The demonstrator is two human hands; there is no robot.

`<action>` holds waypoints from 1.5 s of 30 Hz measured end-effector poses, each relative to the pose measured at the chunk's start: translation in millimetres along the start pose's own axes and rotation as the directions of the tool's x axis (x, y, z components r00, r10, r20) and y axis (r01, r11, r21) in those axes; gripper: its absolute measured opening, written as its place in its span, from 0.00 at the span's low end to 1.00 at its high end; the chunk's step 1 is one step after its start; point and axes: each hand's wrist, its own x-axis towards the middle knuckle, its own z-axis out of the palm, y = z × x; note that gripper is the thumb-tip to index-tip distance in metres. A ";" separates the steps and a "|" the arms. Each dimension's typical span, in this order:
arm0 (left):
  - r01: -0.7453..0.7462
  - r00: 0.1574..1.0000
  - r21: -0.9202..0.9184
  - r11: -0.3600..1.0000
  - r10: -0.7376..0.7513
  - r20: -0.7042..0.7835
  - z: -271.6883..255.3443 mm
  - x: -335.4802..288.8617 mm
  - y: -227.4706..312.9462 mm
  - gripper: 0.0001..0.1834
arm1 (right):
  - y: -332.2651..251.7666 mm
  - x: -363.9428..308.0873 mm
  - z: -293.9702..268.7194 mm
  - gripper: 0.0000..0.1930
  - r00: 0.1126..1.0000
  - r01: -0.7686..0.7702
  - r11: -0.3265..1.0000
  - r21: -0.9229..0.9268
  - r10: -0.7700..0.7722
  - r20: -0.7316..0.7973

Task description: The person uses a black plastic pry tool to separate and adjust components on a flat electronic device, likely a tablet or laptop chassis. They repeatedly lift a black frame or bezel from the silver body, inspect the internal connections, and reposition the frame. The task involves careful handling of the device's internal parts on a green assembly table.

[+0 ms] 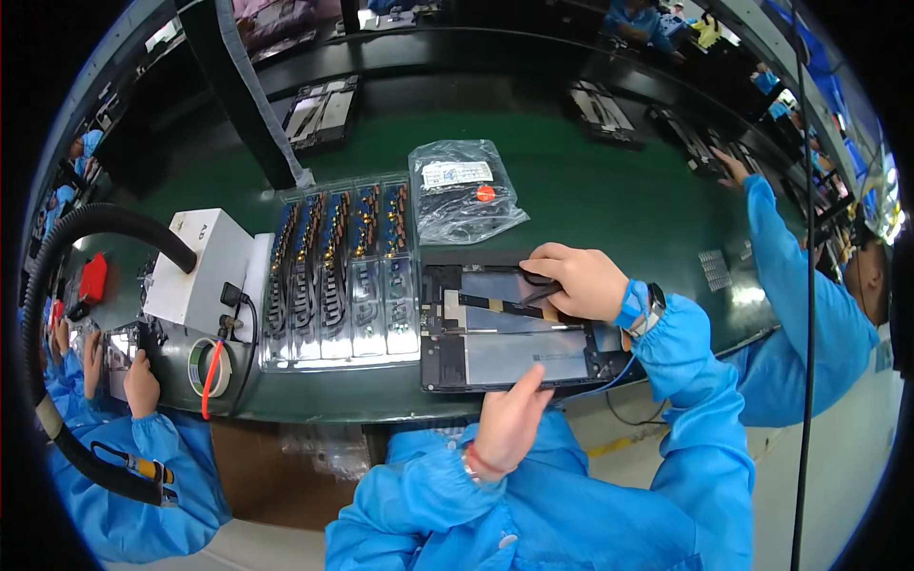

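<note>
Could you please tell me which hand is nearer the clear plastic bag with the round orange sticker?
Right. The right hand is to the lower right of the bag; the left hand is considerably farther below it.

Bright glare far right, pale sheen on green table [562, 190], curved edges, black corners.

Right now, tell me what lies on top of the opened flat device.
A narrow dark strip slants across the upper silver panel of the device, hiding what lies beneath. The right hand hides another part.
</note>
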 end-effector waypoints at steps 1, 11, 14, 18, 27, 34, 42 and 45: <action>-0.061 0.998 0.021 0.998 0.061 -0.017 0.8 5.0 -6.6 0.14 | -1.4 0.2 -2.6 0.22 1.000 -0.032 0.998 0.053 0.032 0.001; -0.728 0.418 0.625 -0.281 0.541 0.730 77.4 0.8 42.4 0.26 | -92.7 -4.9 -45.4 0.25 0.564 0.309 0.821 0.481 0.249 -0.787; -0.523 0.338 0.537 -0.662 0.417 0.844 72.8 -6.1 42.8 0.30 | -104.7 -3.8 -29.2 0.24 0.519 0.382 0.752 0.538 0.307 -0.798; -0.251 0.344 0.508 -0.824 0.414 0.843 67.9 -18.3 32.6 0.29 | -106.0 0.9 -24.8 0.24 0.515 0.423 0.701 0.574 0.336 -0.789; -0.103 0.250 0.442 -0.891 0.407 0.879 56.2 -14.3 21.4 0.30 | -104.1 7.4 -19.4 0.22 0.547 0.450 0.627 0.636 0.370 -0.751; -0.467 0.331 0.509 -0.723 0.391 0.859 61.2 -2.2 39.1 0.32 | -88.6 18.0 -29.9 0.21 0.636 0.418 0.570 0.708 0.373 -0.675; -0.246 0.969 0.205 0.947 0.241 0.051 23.7 30.0 0.5 0.12 | -15.4 30.1 -49.0 0.19 0.952 -0.056 0.995 0.079 0.077 -0.297; -0.183 0.982 -0.029 0.983 0.184 0.029 8.3 39.1 -17.0 0.13 | -11.7 24.2 -27.6 0.18 0.967 -0.239 0.971 0.030 0.240 -0.080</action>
